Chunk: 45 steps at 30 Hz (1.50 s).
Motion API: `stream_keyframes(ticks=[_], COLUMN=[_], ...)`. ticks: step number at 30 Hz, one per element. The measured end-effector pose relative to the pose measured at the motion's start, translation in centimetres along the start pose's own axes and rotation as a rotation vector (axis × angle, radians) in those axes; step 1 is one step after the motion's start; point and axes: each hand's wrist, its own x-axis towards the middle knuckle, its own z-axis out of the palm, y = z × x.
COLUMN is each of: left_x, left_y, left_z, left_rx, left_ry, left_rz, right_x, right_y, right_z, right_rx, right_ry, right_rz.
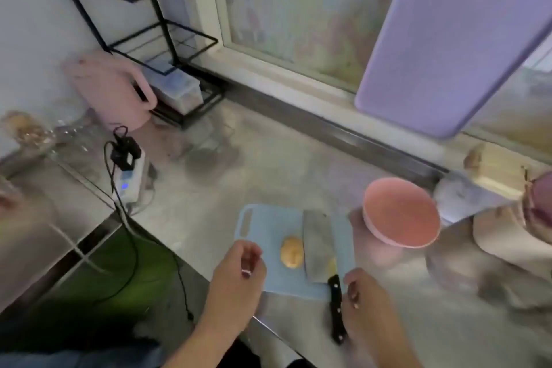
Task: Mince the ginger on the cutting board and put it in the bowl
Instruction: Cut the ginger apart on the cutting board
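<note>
Left hand hovers over the near-left corner of the cutting board, fingers loosely curled, nothing between them; whether it touches the board cannot be told.

Cutting board: pale blue, on the grey counter, its handle slot at the far-left corner. Near edge sits close to the counter's front edge.

Ginger: one whole yellowish lump, unminced, near the middle of the board. Long axis runs near-to-far, roughly parallel to the blade beside it. Its right side touches or nearly touches the cleaver; motion blur hides which.

Cleaver lies flat on the right half of the board, blade pointing away toward the window, black handle pointing back at the person and overhanging the board's near edge. A small pale scrap shows at the blade's near-right corner, too blurred to identify.

Right hand is just right of the handle, fingers bent and apart, not closed around it; contact is unclear.

Pink bowl stands off the board's far-right corner, inside looks bare. Objects at the right edge are cut off and smeared.
</note>
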Motion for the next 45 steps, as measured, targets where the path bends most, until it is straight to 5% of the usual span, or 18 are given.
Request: stream_keyframes(ticks=[6, 11, 17, 27, 35, 45], left_x=[5.1, 7.1, 9.1, 8.7, 7.4, 10.1], left_y=[-4.2, -8.4, -10.9, -13.1, -12.3, -11.1], left_z=[6.2, 9.1, 10.1, 9.9, 8.7, 10.5], left_rx=[0.364, 0.516, 0.312, 0.204, 0.178, 0.128], left_ry=[-0.14, -0.035, 0.056, -0.027, -0.149, -0.084], left_rz=[0.393, 0.558, 0.539, 0.593, 0.562, 0.626], right_x=[1.5, 2.9, 4.2, 0.2, -3.8, 1.8], right_y=[2.7, 3.7, 4.1, 5.6, 4.3, -0.1], right_z=[5.0, 7.1, 7.7, 8.2, 5.3, 4.5], right_rx=[-0.15, -0.391, -0.409, 0.348, 0.341, 0.05], right_ry=[0.094, 0.236, 0.257, 0.239, 0.233, 0.24], right_rz=[-0.215, -0.259, -0.181, -0.139, -0.158, -0.172])
